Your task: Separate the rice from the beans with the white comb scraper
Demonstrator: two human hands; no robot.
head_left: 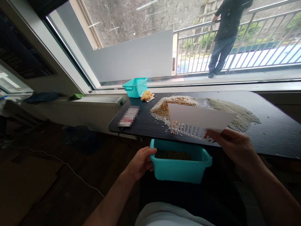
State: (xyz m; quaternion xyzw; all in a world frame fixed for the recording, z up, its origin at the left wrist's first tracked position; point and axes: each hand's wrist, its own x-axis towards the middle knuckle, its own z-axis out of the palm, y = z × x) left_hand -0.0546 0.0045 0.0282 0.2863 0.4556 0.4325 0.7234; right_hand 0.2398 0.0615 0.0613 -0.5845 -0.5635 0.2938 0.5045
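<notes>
My left hand (141, 160) grips the left end of a turquoise plastic bin (180, 171), its thumb over the rim. Small dark grains (175, 154) lie inside that bin, which is held just below the table's front edge. With its fingers closed on the lower right corner, my right hand (231, 142) holds a white sheet (199, 117) with a row of slots along its lower edge. The sheet is tilted above the table, partly covering a pile of orange-yellow kernels (162, 108) mixed with white grains (156, 114). To the right spreads a heap of pale rice-like grain (225, 106).
On the dark table (277, 125), a second turquoise bin (136, 88) stands at the back left, beside yellowish food pieces on white paper (147, 95). A blurred-out device (129, 116) with a cord lies at the left end. A person (225, 34) stands outside the window.
</notes>
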